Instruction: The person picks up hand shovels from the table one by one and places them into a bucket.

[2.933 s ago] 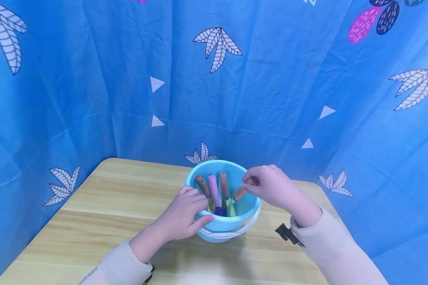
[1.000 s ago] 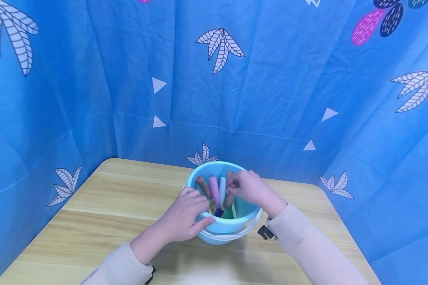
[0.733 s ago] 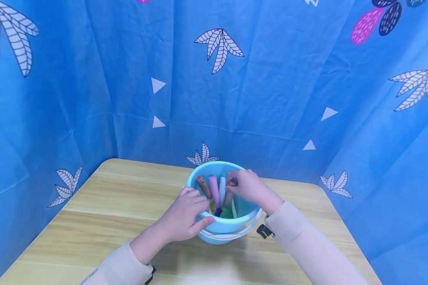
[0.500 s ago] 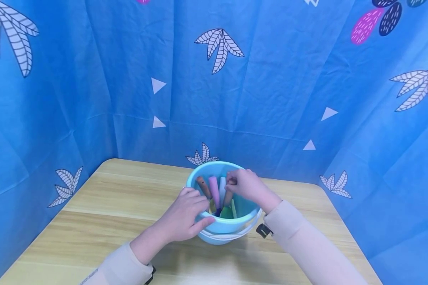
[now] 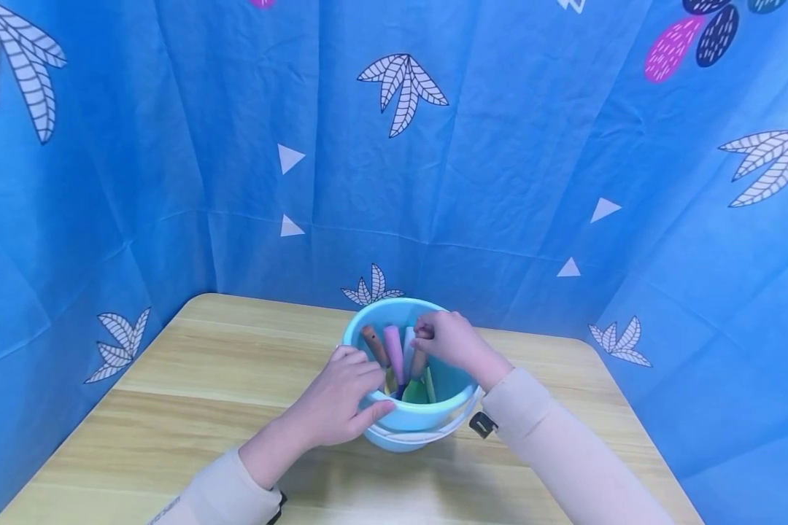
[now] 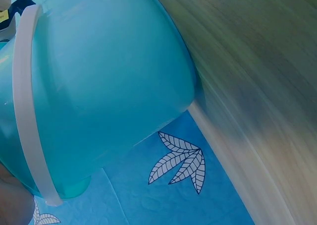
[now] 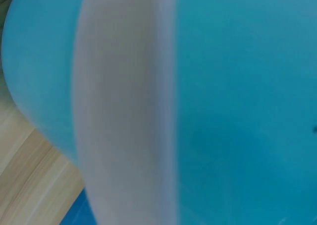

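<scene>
A light blue bucket (image 5: 420, 417) with a white bail handle (image 6: 30, 106) stands on the table. My left hand (image 5: 341, 397) grips its left rim, fingers over the edge and thumb along the front. Reaching over the right rim, my right hand (image 5: 456, 341) pinches the top of a brown handle (image 5: 419, 363) inside. A green tool head (image 5: 416, 392) shows just below that handle. Beside it stand a light blue handle (image 5: 408, 353), a pink handle (image 5: 394, 348) and another brown handle (image 5: 374, 343). Most lower ends are hidden in the bucket. Bucket wall fills the right wrist view.
The wood-grain table (image 5: 236, 364) has rounded far corners. Blue leaf-print cloth (image 5: 249, 146) hangs right behind it and along both sides. The bucket stands close to the table's far edge.
My right hand has moved left from a brown handle leaning at the right rim to the one near the middle, then shifted slightly further left. The left hand stays on the rim.
</scene>
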The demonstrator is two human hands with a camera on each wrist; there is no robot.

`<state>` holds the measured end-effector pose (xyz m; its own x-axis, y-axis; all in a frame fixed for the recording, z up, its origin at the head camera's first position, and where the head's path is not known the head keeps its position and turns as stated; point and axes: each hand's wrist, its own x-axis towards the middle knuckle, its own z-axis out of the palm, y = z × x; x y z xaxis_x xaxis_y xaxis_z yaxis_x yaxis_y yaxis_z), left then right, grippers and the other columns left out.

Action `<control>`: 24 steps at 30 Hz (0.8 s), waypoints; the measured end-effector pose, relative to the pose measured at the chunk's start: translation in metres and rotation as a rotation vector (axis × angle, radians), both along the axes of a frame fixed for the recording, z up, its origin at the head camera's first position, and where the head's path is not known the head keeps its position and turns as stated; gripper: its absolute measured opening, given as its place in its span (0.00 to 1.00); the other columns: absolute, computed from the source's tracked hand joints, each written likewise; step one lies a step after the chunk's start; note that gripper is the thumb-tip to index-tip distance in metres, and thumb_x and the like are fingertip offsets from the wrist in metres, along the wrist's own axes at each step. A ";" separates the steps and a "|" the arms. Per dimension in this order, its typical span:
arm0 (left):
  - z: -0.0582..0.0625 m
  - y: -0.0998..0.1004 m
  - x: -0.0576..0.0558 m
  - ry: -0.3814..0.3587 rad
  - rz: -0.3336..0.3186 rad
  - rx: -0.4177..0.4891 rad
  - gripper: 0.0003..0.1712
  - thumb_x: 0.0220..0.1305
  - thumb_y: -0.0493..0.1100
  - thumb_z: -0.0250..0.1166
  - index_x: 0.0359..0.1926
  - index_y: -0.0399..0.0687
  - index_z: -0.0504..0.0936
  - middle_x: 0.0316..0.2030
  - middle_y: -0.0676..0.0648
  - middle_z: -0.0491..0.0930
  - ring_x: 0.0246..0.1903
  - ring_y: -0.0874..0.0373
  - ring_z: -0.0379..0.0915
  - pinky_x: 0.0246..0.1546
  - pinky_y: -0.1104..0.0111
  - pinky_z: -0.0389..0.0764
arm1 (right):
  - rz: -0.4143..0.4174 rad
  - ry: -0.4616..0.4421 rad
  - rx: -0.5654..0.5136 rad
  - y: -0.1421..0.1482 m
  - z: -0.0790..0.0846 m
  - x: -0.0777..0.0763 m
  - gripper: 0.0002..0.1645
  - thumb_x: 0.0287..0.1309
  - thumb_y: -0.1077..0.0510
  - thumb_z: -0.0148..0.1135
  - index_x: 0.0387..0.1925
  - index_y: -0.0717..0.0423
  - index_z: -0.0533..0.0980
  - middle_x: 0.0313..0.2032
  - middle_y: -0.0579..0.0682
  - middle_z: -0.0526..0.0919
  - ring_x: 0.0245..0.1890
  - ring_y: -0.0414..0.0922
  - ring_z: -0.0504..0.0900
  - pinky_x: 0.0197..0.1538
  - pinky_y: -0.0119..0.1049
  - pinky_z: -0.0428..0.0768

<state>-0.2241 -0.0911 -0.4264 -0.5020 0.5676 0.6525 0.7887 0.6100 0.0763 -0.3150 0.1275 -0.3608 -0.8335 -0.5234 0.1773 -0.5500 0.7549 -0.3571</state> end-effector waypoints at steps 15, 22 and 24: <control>0.000 0.000 0.000 0.012 -0.003 0.012 0.25 0.75 0.66 0.43 0.28 0.58 0.70 0.25 0.63 0.66 0.33 0.63 0.63 0.47 0.62 0.65 | -0.060 -0.061 -0.050 0.004 -0.001 -0.002 0.16 0.60 0.55 0.71 0.48 0.57 0.83 0.37 0.46 0.88 0.41 0.44 0.86 0.48 0.40 0.83; 0.000 -0.001 0.001 0.003 -0.003 0.012 0.24 0.75 0.66 0.45 0.28 0.58 0.70 0.25 0.63 0.66 0.32 0.63 0.63 0.47 0.63 0.65 | -0.057 -0.078 -0.061 0.005 0.000 0.000 0.21 0.60 0.55 0.71 0.52 0.60 0.81 0.38 0.48 0.89 0.42 0.44 0.87 0.49 0.41 0.83; 0.000 0.000 0.001 0.000 -0.003 0.013 0.24 0.75 0.65 0.46 0.27 0.58 0.70 0.24 0.63 0.65 0.32 0.63 0.63 0.47 0.63 0.65 | -0.056 -0.073 -0.065 0.007 0.001 0.000 0.21 0.61 0.55 0.71 0.53 0.59 0.81 0.38 0.47 0.89 0.41 0.44 0.87 0.48 0.41 0.83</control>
<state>-0.2230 -0.0915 -0.4263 -0.5001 0.5609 0.6598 0.7907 0.6065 0.0837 -0.3145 0.1345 -0.3600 -0.8732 -0.4648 0.1468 -0.4781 0.7580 -0.4436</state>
